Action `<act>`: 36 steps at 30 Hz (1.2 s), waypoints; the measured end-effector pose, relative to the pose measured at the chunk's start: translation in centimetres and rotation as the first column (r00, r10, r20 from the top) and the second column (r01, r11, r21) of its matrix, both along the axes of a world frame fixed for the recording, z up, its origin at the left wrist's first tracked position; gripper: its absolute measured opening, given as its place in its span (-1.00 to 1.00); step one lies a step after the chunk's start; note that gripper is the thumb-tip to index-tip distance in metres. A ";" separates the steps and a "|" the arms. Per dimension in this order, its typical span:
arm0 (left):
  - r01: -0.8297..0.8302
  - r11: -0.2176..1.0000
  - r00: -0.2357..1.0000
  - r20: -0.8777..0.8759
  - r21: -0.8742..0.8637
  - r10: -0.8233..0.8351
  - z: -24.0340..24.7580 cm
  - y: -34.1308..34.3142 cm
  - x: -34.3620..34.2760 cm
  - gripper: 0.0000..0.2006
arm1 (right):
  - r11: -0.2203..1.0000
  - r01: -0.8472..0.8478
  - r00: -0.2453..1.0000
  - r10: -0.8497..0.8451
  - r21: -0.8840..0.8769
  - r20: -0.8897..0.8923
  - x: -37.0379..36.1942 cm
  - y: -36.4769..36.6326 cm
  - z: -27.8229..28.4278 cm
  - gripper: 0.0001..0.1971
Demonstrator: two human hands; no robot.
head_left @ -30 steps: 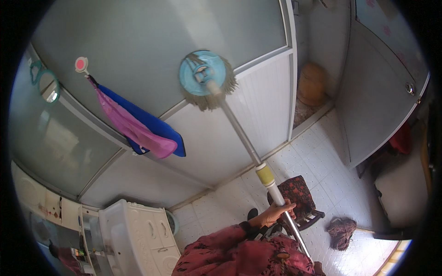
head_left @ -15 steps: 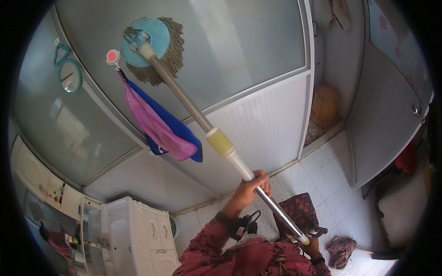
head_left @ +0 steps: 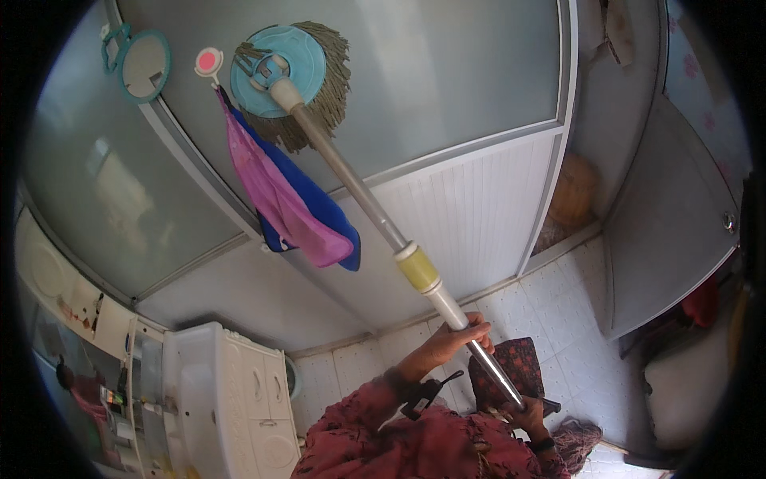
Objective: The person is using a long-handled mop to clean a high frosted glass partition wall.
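A long-handled mop (head_left: 351, 180) slants across the view, gripped by both my hands. Its round light-blue plate (head_left: 303, 60) and grey-brown strands are up against the frosted glass panel (head_left: 447, 80); any contact is hard to judge. My left hand (head_left: 461, 339) is wrapped round the handle just below its white sleeve and yellow-green collar. Lower down, my right hand (head_left: 527, 415) closes on the shiny metal end of the handle. Left of the mop, pink and blue cloths (head_left: 295, 203) hang from a white hook with a pink centre (head_left: 209, 62).
A round blue-framed mirror (head_left: 146, 68) hangs at the left. Below it stands a white washbasin cabinet (head_left: 255, 391). Behind my hands is a dark patterned seat-like thing (head_left: 499, 367). A second mop head (head_left: 578, 447) lies on the tiled floor. A grey door (head_left: 670, 223) stands ajar at right.
My view has shifted, so the wall things sit differently. Against the hook, the mop head is lower and slightly further right. My hands appear closer together, both still on the handle.
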State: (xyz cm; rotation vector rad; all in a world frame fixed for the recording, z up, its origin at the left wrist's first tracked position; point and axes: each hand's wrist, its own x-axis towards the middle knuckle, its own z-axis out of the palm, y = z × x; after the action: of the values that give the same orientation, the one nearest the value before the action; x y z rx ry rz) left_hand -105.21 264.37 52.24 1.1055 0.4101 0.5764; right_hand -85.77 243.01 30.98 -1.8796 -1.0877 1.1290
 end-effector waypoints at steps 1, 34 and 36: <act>0.004 1.000 1.000 -0.028 0.018 -0.004 0.5 -0.1 0.2 -0.78 | 1.000 -0.010 1.000 0.010 0.026 -0.014 0.4 -0.3 -0.4 -0.75; -0.729 -0.448 -0.263 0.392 0.518 0.882 6.8 16.4 -29.1 -0.72 | 0.999 -0.047 0.992 0.047 -0.001 0.118 1.0 0.2 0.1 -0.72; -0.808 -0.419 -0.223 0.443 0.414 0.868 9.8 12.5 -28.4 -0.77 | 0.997 -0.067 0.995 0.065 0.031 0.074 1.4 0.8 -0.3 -0.76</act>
State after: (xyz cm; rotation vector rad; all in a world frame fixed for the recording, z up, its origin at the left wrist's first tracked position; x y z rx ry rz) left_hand -133.57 276.88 62.08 1.1929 1.3941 2.4393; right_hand -84.40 243.84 30.68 -1.8845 -1.2103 1.0794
